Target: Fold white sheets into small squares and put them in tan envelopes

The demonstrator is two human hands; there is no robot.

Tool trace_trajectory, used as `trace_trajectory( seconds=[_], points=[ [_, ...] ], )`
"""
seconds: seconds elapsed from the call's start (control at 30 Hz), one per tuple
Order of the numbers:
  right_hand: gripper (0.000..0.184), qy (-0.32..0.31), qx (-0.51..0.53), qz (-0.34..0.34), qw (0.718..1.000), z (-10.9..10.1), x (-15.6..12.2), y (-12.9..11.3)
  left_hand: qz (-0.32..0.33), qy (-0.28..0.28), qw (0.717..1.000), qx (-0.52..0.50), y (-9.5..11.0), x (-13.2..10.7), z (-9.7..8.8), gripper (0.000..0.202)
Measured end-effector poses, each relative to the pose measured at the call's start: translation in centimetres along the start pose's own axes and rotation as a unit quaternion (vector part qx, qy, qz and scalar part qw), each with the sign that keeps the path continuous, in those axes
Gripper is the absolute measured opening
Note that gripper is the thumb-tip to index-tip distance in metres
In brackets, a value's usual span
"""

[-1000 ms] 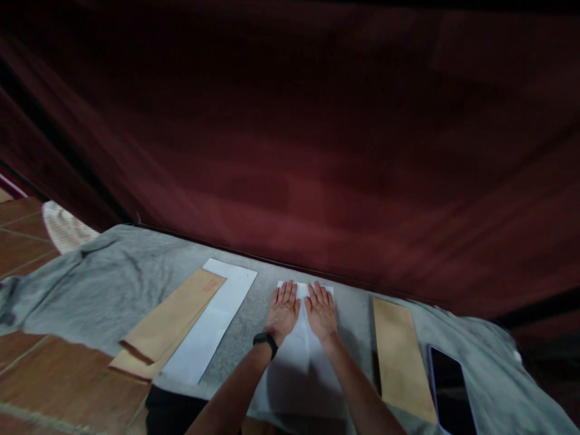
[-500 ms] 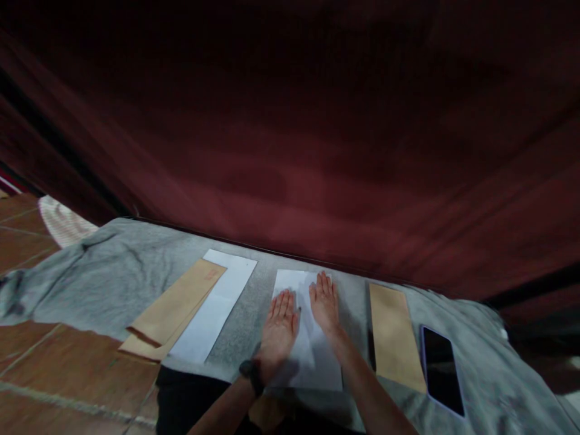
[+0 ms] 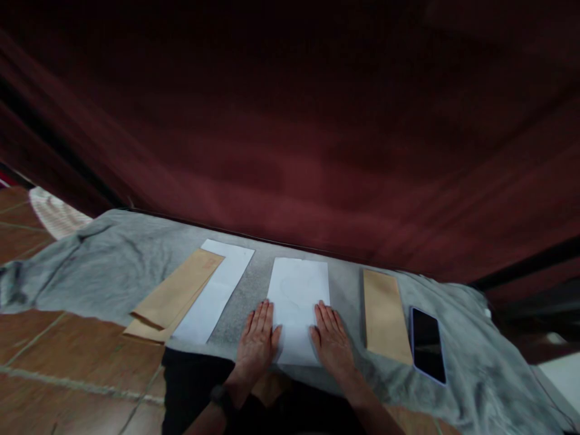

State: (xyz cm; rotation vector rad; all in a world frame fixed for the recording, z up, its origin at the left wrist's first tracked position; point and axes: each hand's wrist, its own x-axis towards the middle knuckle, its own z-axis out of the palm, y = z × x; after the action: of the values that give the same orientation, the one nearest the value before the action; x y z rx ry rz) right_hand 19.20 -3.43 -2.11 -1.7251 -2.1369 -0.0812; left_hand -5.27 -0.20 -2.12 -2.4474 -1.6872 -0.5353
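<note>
A white sheet of paper (image 3: pixel 296 290) lies flat in front of me on a grey cloth (image 3: pixel 244 302). Over its left edge rests my left hand (image 3: pixel 257 338), fingers stretched out and holding nothing; a dark watch band is on that wrist. My right hand (image 3: pixel 333 341) lies flat on the sheet's right edge, fingers extended, also holding nothing. To the left, brown envelopes (image 3: pixel 179 290) partly cover another long white paper (image 3: pixel 222 290). Right of my right hand is a brown envelope (image 3: pixel 386 317).
A phone (image 3: pixel 428 344) with a dark screen lies at the right beside the envelope. Behind the cloth-covered surface rises a dark red fabric wall (image 3: pixel 290 181). Tiled floor (image 3: pixel 67 362) shows at the lower left, and a pale striped cloth (image 3: pixel 58 214) at the far left.
Both hands have slid back toward me and apart, from the middle and top of the paper to its lower side edges. The whole view has shifted slightly.
</note>
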Motion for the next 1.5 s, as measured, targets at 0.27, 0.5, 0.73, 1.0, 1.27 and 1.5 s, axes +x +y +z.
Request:
trace_trajectory(
  seconds=[0.27, 0.5, 0.73, 1.0, 1.27, 1.5],
  points=[
    [0.057, 0.003, -0.015, 0.023, 1.000, -0.4, -2.0, 0.3, -0.002, 0.013, 1.000, -0.002, 3.2, -1.5, -2.4, 0.060],
    [0.056, -0.018, 0.006, 0.028, 0.999, -0.9, -2.0, 0.5, 0.140, -0.065, 0.987, -0.047, 4.5, -3.1, -2.2, 0.067],
    [0.055, -0.022, 0.020, 0.011, 1.000, -1.5, -2.6, 0.9, 0.141, -0.084, 0.983, -0.082, 0.0, -4.8, -2.3, 0.064],
    [0.051, -0.021, 0.062, -0.010, 0.998, -2.1, -2.8, 1.7, 0.159, -0.156, 0.959, -0.177, -2.9, -3.1, -5.1, 0.066],
    [0.064, -0.045, 0.200, 0.018, 0.979, -3.0, -3.6, 3.7, 0.054, -0.106, 0.948, -0.295, -2.9, -1.3, -6.5, 0.032],
    [0.049, 0.001, 0.305, 0.073, 0.950, -3.3, -2.7, 3.9, -0.046, -0.110, 0.900, -0.419, -1.7, -0.2, -10.3, 0.036]
  ],
)
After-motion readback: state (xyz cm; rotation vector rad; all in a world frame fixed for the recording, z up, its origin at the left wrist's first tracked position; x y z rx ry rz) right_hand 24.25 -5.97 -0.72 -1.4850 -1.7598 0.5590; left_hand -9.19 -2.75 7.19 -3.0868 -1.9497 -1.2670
